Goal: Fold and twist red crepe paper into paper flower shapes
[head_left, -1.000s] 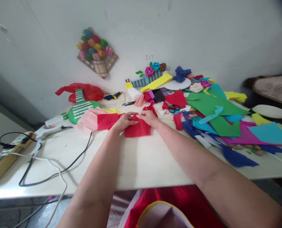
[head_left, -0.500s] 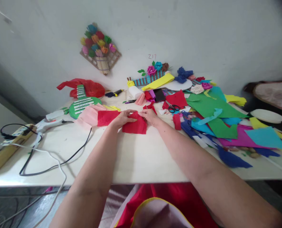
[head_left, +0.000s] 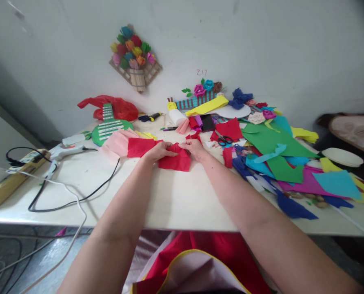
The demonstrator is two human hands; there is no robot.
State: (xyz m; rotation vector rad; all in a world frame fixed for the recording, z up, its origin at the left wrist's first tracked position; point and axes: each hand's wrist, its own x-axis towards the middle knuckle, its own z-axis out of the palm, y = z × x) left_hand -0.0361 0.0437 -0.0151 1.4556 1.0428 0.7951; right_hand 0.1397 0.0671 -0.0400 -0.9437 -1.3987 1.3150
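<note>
Both of my hands grip one piece of red crepe paper (head_left: 176, 161) just above the table. My left hand (head_left: 161, 151) pinches its upper left side between thumb and fingers. At its upper right corner my right hand (head_left: 194, 148) has its fingertips closed on the edge. Another red crepe sheet (head_left: 139, 147) lies left of my left hand, beside pale pink crepe paper (head_left: 117, 143). A small red strip (head_left: 227, 157) rests to the right of my right hand. Scissors (head_left: 223, 139) with dark handles lie beyond it, by a red sheet (head_left: 233, 129).
On the left are a glue gun (head_left: 66, 152), a power strip (head_left: 25, 173) and cords trailing over the table edge. A green guitar-shaped craft (head_left: 108, 130) stands behind. Coloured paper (head_left: 287, 167) is heaped on the right. A flower craft (head_left: 136, 57) hangs on the wall.
The view has shifted slightly. My left fingers have closed further onto the red paper, and its upper edge sits a little differently. My right hand keeps its pinch.
</note>
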